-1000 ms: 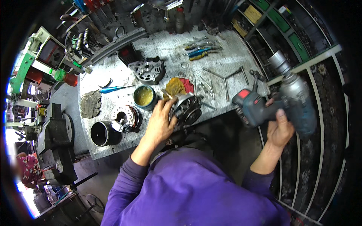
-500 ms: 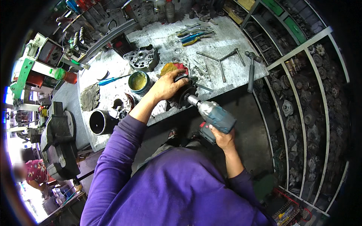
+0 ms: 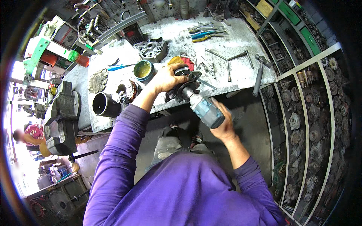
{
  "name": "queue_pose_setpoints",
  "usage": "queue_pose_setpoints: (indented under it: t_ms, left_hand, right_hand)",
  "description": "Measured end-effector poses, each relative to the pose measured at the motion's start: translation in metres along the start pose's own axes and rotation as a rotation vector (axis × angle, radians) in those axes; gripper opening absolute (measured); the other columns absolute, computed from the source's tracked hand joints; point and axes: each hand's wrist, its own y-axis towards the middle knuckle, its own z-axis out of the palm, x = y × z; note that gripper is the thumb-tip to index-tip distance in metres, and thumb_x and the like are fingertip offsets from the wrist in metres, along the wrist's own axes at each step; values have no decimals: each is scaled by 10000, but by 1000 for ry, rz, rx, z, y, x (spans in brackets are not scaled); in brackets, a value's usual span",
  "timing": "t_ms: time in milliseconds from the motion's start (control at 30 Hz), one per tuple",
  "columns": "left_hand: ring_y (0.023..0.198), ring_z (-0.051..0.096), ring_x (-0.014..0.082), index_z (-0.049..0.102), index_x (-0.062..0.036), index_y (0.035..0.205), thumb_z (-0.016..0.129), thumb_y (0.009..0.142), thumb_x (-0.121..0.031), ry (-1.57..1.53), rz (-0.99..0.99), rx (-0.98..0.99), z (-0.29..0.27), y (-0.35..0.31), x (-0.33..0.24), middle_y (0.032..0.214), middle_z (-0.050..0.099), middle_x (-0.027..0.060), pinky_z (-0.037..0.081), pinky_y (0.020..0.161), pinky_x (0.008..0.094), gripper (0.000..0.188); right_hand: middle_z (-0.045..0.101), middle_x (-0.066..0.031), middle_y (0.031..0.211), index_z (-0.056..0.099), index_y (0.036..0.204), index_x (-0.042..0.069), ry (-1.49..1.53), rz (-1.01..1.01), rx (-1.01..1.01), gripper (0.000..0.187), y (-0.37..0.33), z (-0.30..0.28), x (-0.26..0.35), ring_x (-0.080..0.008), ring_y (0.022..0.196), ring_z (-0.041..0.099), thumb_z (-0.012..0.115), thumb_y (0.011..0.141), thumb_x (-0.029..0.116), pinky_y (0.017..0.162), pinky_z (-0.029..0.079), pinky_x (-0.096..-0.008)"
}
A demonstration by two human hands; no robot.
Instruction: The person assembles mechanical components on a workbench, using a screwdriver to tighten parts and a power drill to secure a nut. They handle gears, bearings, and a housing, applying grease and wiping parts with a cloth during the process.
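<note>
My left hand (image 3: 168,80) is wrapped round a dark alternator part (image 3: 193,75) with a round pulley, at the bench's near edge. In my right hand (image 3: 225,126) is a blue-grey cordless impact wrench (image 3: 205,110), its nose pointing up and left. The socket (image 3: 187,92) on its nose sits against the pulley's middle; my grip hides the wrench's handle. Just behind the part lie a yellow and a red cloth (image 3: 187,63). Left of my left hand stands an open tub of yellowish grease (image 3: 143,70).
On the bench (image 3: 241,37) lie a three-armed wrench (image 3: 227,60), a hammer (image 3: 259,73), pliers and spanners (image 3: 205,33), an alternator housing (image 3: 151,50) and a hollow cylinder (image 3: 105,104). A vise (image 3: 60,116) stands left; shelves of parts (image 3: 313,124) stand right. A person (image 3: 33,132) is far left.
The view has shifted, with the bench lower and further right. My right hand has turned the impact wrench more upright, and its socket sits closer in against the pulley. My left hand keeps its hold.
</note>
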Motion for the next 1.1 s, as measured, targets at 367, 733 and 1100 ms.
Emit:
queue_pose_setpoints:
  t_ms: [367, 733, 1100]
  left_hand:
    - [1246, 661, 300, 644, -30, 1412, 841, 865, -346, -23, 18, 4, 1, 2, 7, 1338, 695, 206, 481, 1083, 376, 662]
    - [1196, 705, 320, 647, -7, 1404, 807, 838, -385, -95, 0, 22, 0, 1, 1, 1279, 733, 228, 522, 1060, 392, 699]
    - [1221, 694, 323, 652, -14, 1407, 814, 839, -388, -68, -26, 19, 1, 3, 3, 1304, 723, 231, 509, 1079, 385, 700]
  right_hand:
    - [743, -62, 1050, 695, 1196, 29, 629, 322, 95, 310, -20, 55, 1, -164, 990, 700, 776, 904, 91, 886, 558, -343]
    - [678, -45, 756, 679, 919, 43, 340, 240, -27, 86, -19, 71, -10, -185, 663, 646, 736, 915, 107, 623, 518, -386]
    - [718, -79, 823, 717, 943, 32, 224, 99, -85, 86, -20, 71, -16, -243, 772, 695, 732, 881, 91, 696, 545, -433]
